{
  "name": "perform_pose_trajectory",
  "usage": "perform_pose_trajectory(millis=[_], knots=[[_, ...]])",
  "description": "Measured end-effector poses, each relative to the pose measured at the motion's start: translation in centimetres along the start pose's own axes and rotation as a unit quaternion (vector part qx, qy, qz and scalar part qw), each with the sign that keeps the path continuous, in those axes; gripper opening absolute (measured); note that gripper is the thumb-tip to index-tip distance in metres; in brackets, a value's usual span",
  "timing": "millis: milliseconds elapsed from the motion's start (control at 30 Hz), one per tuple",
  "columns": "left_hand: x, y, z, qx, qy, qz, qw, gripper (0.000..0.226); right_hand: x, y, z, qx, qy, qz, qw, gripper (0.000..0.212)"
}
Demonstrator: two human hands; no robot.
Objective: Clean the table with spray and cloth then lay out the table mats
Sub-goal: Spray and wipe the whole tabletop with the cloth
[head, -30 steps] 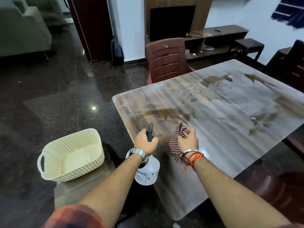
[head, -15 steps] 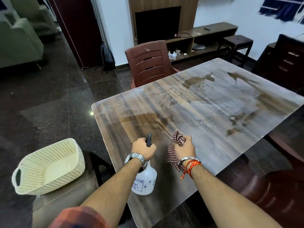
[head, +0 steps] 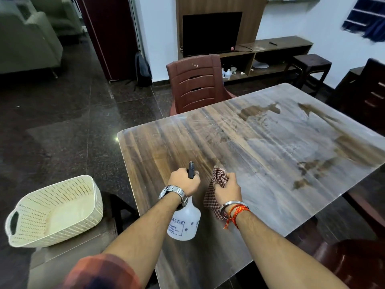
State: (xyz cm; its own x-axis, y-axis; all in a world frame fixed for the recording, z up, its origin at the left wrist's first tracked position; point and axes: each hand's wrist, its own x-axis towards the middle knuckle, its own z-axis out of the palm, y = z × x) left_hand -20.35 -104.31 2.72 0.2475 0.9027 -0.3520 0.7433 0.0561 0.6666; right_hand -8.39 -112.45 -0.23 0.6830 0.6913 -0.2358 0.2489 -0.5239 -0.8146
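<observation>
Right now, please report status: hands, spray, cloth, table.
Left hand grips spray. Right hand grips cloth. Table streaked, mats not yet laid. Chair at far edge.

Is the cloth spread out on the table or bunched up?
Bunched: the right hand grips the checked cloth in a wad, its loose end hanging down.

Trigger of spray bottle (head: 184, 223) hidden inside left hand (head: 183, 181), cloth (head: 210, 198) partly buried in right hand (head: 227, 189), label print unreadably small.
</observation>
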Motion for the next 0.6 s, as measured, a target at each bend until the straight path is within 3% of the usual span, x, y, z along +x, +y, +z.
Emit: perform_pose_trajectory(millis=[267,367,433,533,600], knots=[[2.1,-0.9,0.7,-0.072,0.031,-0.047,0.996,0.039,2.9,-0.7,1.5,-0.042,0.001,-0.022,0.999,0.02],[3.0,-1.1,0.6,-0.092,0.071,-0.062,0.991,0.034,5.3,-1.8,1.9,-0.063,0.053,-0.105,0.991,0.021],[3.8,-1.0,0.3,-0.106,0.121,-0.087,0.983,0.031,7.5,-2.1,2.9,-0.12,0.0,-0.212,0.97,0.023],[5.0,-0.7,-0.3,-0.113,0.179,-0.115,0.971,0.028,10.0,-1.1,4.8,-0.233,-0.151,-0.327,0.903,0.039],[5.8,-0.7,-0.7,-0.109,0.205,-0.124,0.965,0.025,11.9,-0.5,6.0,-0.26,-0.178,-0.371,0.874,0.046]])
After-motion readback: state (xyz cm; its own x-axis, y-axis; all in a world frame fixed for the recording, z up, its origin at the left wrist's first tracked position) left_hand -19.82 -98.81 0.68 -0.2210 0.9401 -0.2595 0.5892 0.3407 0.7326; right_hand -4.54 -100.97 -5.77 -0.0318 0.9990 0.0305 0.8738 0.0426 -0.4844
